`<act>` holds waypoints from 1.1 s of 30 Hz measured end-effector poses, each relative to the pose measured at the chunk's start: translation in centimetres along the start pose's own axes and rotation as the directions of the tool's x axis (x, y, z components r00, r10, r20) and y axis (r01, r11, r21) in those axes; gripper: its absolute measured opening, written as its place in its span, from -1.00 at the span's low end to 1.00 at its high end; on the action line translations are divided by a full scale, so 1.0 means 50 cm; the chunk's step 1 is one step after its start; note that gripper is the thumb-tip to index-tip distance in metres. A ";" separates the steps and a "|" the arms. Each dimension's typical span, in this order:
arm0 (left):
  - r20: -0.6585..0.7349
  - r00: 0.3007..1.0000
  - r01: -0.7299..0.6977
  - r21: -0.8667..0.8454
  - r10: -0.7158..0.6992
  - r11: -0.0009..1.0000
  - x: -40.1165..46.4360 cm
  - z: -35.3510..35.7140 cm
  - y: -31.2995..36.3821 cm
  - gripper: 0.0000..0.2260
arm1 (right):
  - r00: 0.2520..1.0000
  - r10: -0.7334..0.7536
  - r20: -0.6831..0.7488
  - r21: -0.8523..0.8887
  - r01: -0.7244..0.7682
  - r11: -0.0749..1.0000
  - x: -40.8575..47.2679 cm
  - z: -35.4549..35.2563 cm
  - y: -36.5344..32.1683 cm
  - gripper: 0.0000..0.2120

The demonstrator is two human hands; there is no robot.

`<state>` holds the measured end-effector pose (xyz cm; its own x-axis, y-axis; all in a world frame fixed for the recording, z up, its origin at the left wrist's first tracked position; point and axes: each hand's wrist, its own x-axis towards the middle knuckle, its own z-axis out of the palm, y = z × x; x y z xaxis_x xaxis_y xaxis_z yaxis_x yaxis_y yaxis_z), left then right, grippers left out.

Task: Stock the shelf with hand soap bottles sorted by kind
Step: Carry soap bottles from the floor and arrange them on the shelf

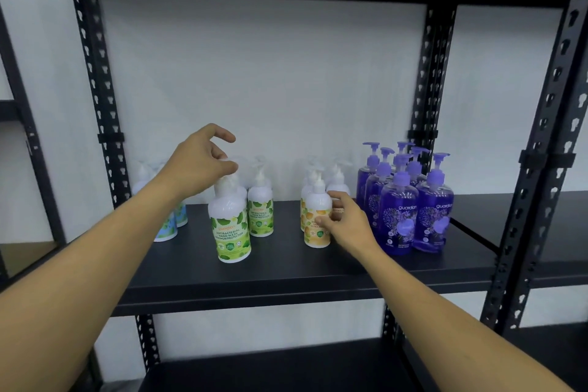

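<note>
- Left hand (203, 159) pinches the green-label bottle (230, 226) by its pump top.
- Right hand (345, 219) touches the orange-label bottle (316, 223), fingers loosely curled.
- Bottles look smooth, rigid, probably weighty; safest hold is the neck.

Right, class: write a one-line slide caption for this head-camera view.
Left hand atop green-label bottle, right hand at orange-label bottle, purple bottles alongside.

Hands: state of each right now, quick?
Left hand: fingers curled over the pump top of the front green bottle, gripping it.
Right hand: fingers on the front orange bottle; a full grip cannot be told.
</note>
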<state>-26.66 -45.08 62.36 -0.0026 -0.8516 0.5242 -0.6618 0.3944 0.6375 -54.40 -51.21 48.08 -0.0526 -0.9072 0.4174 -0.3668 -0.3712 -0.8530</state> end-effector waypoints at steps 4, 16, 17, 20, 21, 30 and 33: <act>0.005 1.000 0.007 0.011 -0.007 1.000 -0.004 0.000 -0.006 -0.66 | 1.000 -0.003 -0.018 -0.026 0.003 1.000 -0.003 0.009 0.001 -0.44; 0.055 0.998 -0.025 0.120 0.018 0.992 0.002 -0.057 -0.018 -0.70 | 0.914 -0.403 0.048 -0.440 0.381 0.813 -0.076 0.140 -0.063 -0.57; 0.059 0.998 -0.023 0.133 0.016 0.991 0.001 -0.065 -0.020 -0.70 | 0.928 -0.359 0.096 -0.452 0.363 0.815 -0.074 0.154 -0.064 -0.55; 0.067 0.998 -0.025 0.167 0.014 0.986 -0.002 -0.083 -0.025 -0.70 | 0.964 -0.118 0.239 -0.541 0.233 0.808 -0.070 0.190 -0.058 -0.42; 0.070 0.997 -0.025 0.175 0.013 0.984 -0.004 -0.087 -0.026 -0.70 | 0.959 -0.030 0.282 -0.584 0.196 0.788 -0.071 0.200 -0.053 -0.38; 0.085 0.996 -0.036 0.183 0.020 0.982 -0.007 -0.091 -0.039 -0.69 | 0.867 0.228 0.443 -0.750 0.219 0.624 -0.082 0.201 -0.039 -0.33; 0.093 0.995 -0.054 0.148 0.041 0.987 0.001 -0.072 -0.035 -0.68 | 0.891 0.157 0.427 -0.698 0.214 0.684 -0.110 0.162 -0.039 -0.35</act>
<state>-22.81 -44.57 63.29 -0.0992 -0.8633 0.4948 -0.7646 0.3844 0.5174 -45.88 -47.10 44.91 0.2917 -0.9508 0.1040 -0.9102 -0.3093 -0.2754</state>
